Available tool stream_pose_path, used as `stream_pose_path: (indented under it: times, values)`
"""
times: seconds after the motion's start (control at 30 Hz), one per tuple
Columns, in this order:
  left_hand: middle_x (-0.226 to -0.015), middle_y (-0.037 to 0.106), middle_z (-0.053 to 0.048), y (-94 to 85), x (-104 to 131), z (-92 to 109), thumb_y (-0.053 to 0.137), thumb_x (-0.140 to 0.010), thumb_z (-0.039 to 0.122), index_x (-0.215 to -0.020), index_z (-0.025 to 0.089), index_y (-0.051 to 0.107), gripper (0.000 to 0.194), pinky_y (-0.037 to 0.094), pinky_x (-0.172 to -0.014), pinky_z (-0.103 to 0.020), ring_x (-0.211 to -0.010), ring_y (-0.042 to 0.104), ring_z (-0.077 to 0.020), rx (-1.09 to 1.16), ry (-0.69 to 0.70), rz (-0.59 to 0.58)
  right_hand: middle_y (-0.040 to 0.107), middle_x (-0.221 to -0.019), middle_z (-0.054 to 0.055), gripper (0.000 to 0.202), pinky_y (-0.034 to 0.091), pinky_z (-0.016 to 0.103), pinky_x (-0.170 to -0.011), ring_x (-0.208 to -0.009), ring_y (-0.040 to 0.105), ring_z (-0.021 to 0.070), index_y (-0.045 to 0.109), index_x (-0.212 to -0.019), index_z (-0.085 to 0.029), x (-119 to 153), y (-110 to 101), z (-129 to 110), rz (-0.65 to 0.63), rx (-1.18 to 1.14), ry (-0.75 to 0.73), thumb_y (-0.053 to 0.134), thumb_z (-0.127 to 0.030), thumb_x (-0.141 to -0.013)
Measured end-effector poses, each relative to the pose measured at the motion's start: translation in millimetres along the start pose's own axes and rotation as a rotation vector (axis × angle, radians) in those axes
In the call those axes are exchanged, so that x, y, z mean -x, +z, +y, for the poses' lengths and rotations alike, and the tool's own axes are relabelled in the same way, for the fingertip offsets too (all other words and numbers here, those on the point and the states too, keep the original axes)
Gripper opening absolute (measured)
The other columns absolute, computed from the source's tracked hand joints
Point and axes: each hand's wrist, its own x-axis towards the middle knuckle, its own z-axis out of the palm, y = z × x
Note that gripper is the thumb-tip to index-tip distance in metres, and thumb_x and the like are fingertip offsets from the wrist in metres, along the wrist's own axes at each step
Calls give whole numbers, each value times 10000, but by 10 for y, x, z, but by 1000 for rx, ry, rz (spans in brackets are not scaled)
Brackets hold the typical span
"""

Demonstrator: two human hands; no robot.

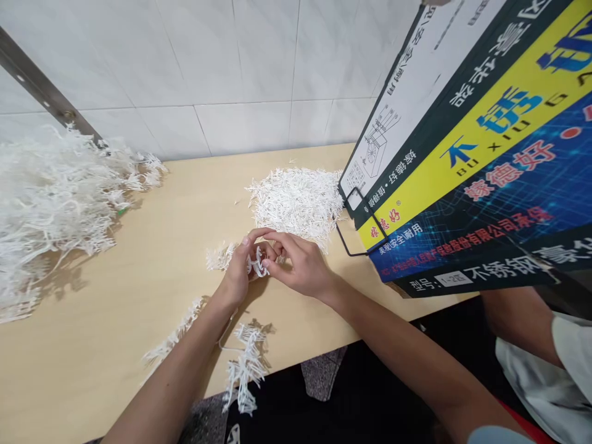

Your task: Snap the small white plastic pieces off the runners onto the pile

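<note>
Near the middle of the table, my left hand (237,275) is closed around a small bunch of branched white plastic strands (257,265). The fingers of my right hand (301,264) are bent and pinch at the same bunch from the right. My fingers partly cover it, so its full shape is hidden. Just beyond my hands lies a flat pile of short white plastic sticks (296,200). A branched white strip (246,367) lies below my left wrist, with its lower end over the table's front edge. Another white strip (180,333) is partly behind my left forearm.
A large heap of branched white strands (50,203) covers the table's (124,308) left side. At right stands a big printed cardboard box (444,160) with a black wire loop (345,237) at its corner. A tiled wall (250,74) runs behind. Another person's arm (522,320) shows at right.
</note>
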Motion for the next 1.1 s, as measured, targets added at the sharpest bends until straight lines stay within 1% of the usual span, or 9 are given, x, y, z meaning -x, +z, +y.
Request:
stream_pose_path:
  times: [0.17,0.3,0.43,0.5,0.6,0.7,0.83,0.97,1.1]
  values:
    - [-838,636,-39,-33,36,-10,333,-1015,614,-1351,217,553,564,418,-646,-308,-700,553,-192,-277,84,-34,673,-961,37,241,513,291,-716,-831,634,162,662,-1192,-237,-20,-19,53,-43,5,-92,630,-320,-968]
    - [-958,685,-59,-120,19,-52,396,-990,560,-1317,223,577,504,447,-690,-332,-742,590,-209,-308,109,1,646,-1066,74,128,558,343,-831,-1018,637,201,679,-1059,-225,-57,-26,-6,21,-102,-188,620,-213,-946]
    - [-939,701,-75,-178,35,-51,297,-1019,510,-1193,194,644,501,468,-717,-354,-773,614,-223,-339,219,66,681,-1050,58,66,548,409,-957,-1070,629,213,636,-920,-228,-52,29,-52,-104,-188,-293,622,-167,-899]
    - [-906,697,-82,-182,67,-12,307,-1034,434,-1062,184,681,451,472,-764,-369,-819,621,-232,-504,323,173,694,-963,36,87,547,404,-955,-988,646,197,627,-905,-231,-24,57,-53,-194,-218,-315,608,-149,-884]
    - [-908,667,-87,-191,95,64,414,-990,267,-946,196,673,272,461,-869,-403,-924,602,-257,-856,477,527,703,-897,17,91,560,344,-822,-872,655,177,647,-915,-229,22,66,-47,-328,-216,-302,600,-161,-876]
    - [-1123,643,-131,-242,68,107,498,-912,208,-1060,201,663,222,402,-1019,-500,-1135,533,-333,-1141,371,807,727,-916,17,93,553,325,-772,-867,670,179,681,-958,-223,41,49,-46,-417,-222,-290,614,-218,-893]
    - [-1229,612,-182,-327,5,69,550,-887,271,-1145,176,661,297,413,-1011,-566,-1186,503,-406,-1289,38,615,757,-1003,37,144,555,355,-846,-971,691,204,711,-1016,-216,34,38,-43,-435,-239,-281,615,-246,-913]
    - [-1133,649,-139,-312,-8,25,519,-874,193,-1040,186,674,227,478,-934,-463,-1101,583,-335,-1167,88,447,766,-988,27,160,549,321,-800,-889,700,177,719,-1045,-218,33,29,-62,-420,-275,-185,604,-234,-934]
    - [-1091,690,-69,-230,4,62,572,-864,207,-1023,204,680,192,492,-861,-369,-992,648,-248,-936,186,455,745,-883,10,201,499,254,-642,-670,637,118,694,-1124,-209,24,9,-90,-257,-324,16,564,-247,-976]
